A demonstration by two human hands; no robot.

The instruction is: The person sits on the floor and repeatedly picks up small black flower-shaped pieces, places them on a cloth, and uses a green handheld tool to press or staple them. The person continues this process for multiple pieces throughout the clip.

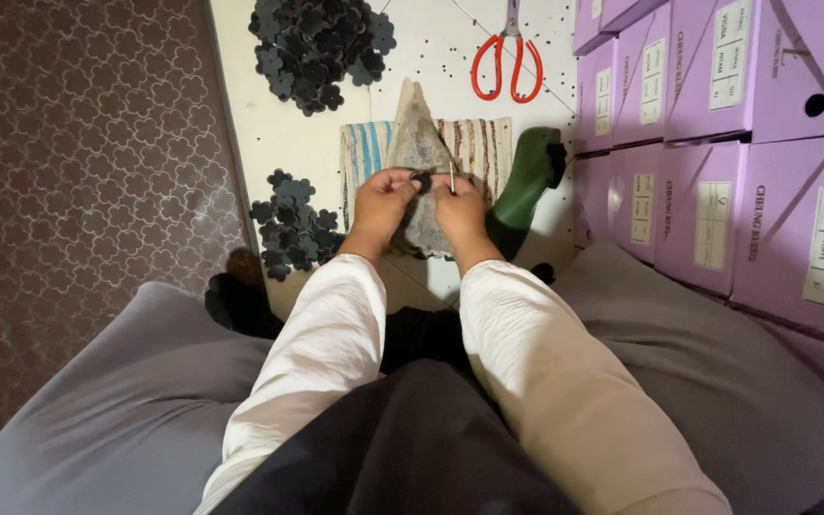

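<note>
We sit over the floor [269, 133] with both hands together above a grey stone [419, 143] lying on a striped cloth [364, 148]. Our left hand [381, 202] has its fingertips pinched shut on a small black flower piece [421, 176], held over the stone's middle. Our right hand [460, 212] is closed round a thin metal tool [451, 175], upright, its tip just beside the piece. We judge the piece light, thin and soft, easily bent or dropped, so it is best held at its edge, flat between thumb and finger. Piles of the same pieces [315, 43] lie towards the far edge and beside the cloth on our left. Red scissors [505, 57] lie beyond, purple boxes [717, 143] to the right.
</note>
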